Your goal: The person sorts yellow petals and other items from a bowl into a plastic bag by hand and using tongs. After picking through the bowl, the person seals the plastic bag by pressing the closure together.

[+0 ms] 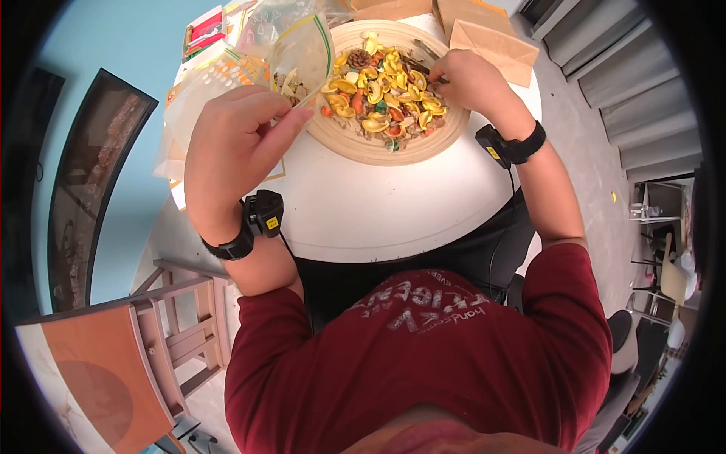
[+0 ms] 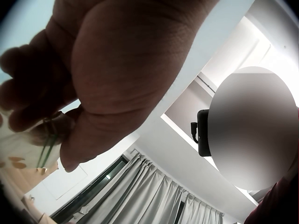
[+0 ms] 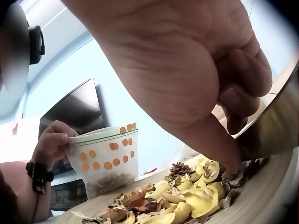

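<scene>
My left hand (image 1: 238, 144) pinches the rim of a clear zip bag (image 1: 306, 53) with a green seal strip, to the left of a round wooden tray (image 1: 340, 144). In the right wrist view the bag (image 3: 110, 161) hangs upright, its mouth up, with orange dots on its side and brownish pieces at the bottom. Over the tray's right side, my right hand (image 1: 476, 79) has its thumb and curled fingers at a shiny metal tool (image 3: 273, 126), partly hidden. Yellow dried petals (image 1: 376, 92), orange and brown bits and a pine cone (image 1: 358, 58) fill the tray.
Brown paper bags (image 1: 491, 49) stand behind the tray at the right. More clear plastic bags (image 1: 219, 83) lie on the white table (image 1: 363, 216) at the left, near a red and white package (image 1: 204, 32). A wooden chair (image 1: 181, 340) stands at lower left.
</scene>
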The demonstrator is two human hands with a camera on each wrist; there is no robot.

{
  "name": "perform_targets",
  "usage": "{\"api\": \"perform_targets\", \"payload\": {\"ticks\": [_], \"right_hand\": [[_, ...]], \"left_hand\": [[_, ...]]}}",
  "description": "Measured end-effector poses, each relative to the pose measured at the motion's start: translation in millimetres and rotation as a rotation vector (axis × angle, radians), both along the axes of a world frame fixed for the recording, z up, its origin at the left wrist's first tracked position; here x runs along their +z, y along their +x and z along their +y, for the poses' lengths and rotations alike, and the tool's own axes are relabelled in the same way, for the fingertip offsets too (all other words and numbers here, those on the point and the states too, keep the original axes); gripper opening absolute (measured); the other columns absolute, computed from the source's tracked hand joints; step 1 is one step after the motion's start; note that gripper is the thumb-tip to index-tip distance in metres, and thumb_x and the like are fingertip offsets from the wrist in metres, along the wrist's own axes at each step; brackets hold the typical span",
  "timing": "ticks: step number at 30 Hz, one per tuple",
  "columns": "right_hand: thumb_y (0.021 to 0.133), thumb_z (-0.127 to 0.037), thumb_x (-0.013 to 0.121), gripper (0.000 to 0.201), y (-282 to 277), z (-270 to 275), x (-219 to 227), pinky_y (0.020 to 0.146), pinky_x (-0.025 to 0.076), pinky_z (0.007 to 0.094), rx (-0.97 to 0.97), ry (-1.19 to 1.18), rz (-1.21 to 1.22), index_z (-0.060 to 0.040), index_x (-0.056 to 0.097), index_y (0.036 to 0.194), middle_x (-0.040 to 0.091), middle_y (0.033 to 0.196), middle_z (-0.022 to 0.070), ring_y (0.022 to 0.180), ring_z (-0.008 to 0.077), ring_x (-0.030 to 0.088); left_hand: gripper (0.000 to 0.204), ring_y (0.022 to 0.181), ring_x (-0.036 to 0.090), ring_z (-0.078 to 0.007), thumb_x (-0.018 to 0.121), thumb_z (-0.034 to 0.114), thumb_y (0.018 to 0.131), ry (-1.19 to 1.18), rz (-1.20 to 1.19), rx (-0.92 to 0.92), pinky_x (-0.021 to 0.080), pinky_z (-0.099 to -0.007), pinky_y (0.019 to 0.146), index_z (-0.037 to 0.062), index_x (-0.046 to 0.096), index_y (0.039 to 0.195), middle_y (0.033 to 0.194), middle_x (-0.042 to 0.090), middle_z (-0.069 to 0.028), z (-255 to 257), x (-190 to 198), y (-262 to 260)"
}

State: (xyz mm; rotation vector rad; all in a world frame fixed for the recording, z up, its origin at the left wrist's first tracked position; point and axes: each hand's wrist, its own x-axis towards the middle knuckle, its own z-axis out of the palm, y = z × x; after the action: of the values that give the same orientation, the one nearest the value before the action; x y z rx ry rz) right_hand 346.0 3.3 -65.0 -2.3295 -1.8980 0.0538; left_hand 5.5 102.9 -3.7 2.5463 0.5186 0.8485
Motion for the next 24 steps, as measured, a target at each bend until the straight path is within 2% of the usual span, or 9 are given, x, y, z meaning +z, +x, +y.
{"api": "perform_targets", "payload": {"ticks": [5, 11, 14, 17, 20, 23, 24], "right_hand": [[0.080, -0.009, 0.073, 0.017, -2, 7, -2, 0.077, 0.059, 0.0429, 0.016, -0.046, -0.038, -0.0100, 0.080, 0.095, 0.076, 0.094, 0.0122, 0.091, 0.0318, 0.073], [0.083, -0.007, 0.073, 0.015, -1, 9, 8, 0.074, 0.057, 0.0378, 0.033, 0.083, 0.177, -0.0021, 0.077, 0.097, 0.073, 0.087, 0.0149, 0.079, 0.0285, 0.071], [0.086, -0.005, 0.073, 0.013, -29, 5, 37, 0.072, 0.056, 0.0353, 0.055, 0.318, 0.442, 0.0002, 0.075, 0.098, 0.073, 0.084, 0.0150, 0.076, 0.0261, 0.070], [0.093, -0.010, 0.077, 0.022, -63, 4, 63, 0.065, 0.052, 0.0272, 0.176, 0.543, 0.592, 0.0029, 0.073, 0.110, 0.072, 0.082, 0.0095, 0.069, 0.0142, 0.064], [0.093, -0.009, 0.076, 0.020, -79, 6, 71, 0.065, 0.053, 0.0285, 0.360, 0.558, 0.831, 0.0027, 0.072, 0.109, 0.072, 0.085, 0.0118, 0.070, 0.0163, 0.066], [0.087, -0.003, 0.073, 0.012, -65, 11, 48, 0.072, 0.056, 0.0346, 0.240, 0.429, 0.616, 0.0004, 0.075, 0.098, 0.073, 0.085, 0.0136, 0.076, 0.0261, 0.070], [0.086, -0.003, 0.073, 0.012, -58, 10, 39, 0.071, 0.056, 0.0347, 0.293, 0.358, 0.522, 0.0003, 0.075, 0.098, 0.073, 0.085, 0.0131, 0.076, 0.0262, 0.070]], "left_hand": [[0.025, 0.058, 0.055, -0.0278, 0.079, 0.015, 0.089, 0.009, 0.009, -0.010, 0.041, -0.0393, 0.056, -0.0020, 0.067, 0.076, 0.064, 0.057, -0.0117, 2, -1, 1], [0.025, 0.058, 0.054, -0.0270, 0.080, 0.015, 0.089, 0.010, -0.010, -0.020, 0.041, -0.0389, 0.055, -0.0019, 0.067, 0.077, 0.064, 0.057, -0.0111, 2, -1, 1], [0.025, 0.057, 0.054, -0.0268, 0.080, 0.016, 0.089, 0.005, 0.007, -0.012, 0.041, -0.0388, 0.055, -0.0019, 0.067, 0.077, 0.064, 0.057, -0.0110, 1, -1, 2], [0.025, 0.057, 0.054, -0.0268, 0.080, 0.016, 0.089, 0.018, 0.029, -0.013, 0.040, -0.0388, 0.055, -0.0019, 0.067, 0.077, 0.064, 0.056, -0.0111, 1, -1, 3], [0.025, 0.058, 0.054, -0.0269, 0.080, 0.015, 0.089, 0.019, 0.038, -0.012, 0.040, -0.0389, 0.055, -0.0020, 0.067, 0.077, 0.064, 0.056, -0.0113, 0, 0, 4], [0.024, 0.058, 0.053, -0.0271, 0.080, 0.015, 0.089, -0.008, 0.019, -0.012, 0.040, -0.0393, 0.055, -0.0019, 0.067, 0.077, 0.064, 0.056, -0.0114, 0, 0, 1], [0.024, 0.058, 0.053, -0.0271, 0.080, 0.015, 0.089, -0.006, 0.016, -0.014, 0.040, -0.0394, 0.055, -0.0019, 0.067, 0.078, 0.065, 0.056, -0.0113, 1, -1, 0]]}}
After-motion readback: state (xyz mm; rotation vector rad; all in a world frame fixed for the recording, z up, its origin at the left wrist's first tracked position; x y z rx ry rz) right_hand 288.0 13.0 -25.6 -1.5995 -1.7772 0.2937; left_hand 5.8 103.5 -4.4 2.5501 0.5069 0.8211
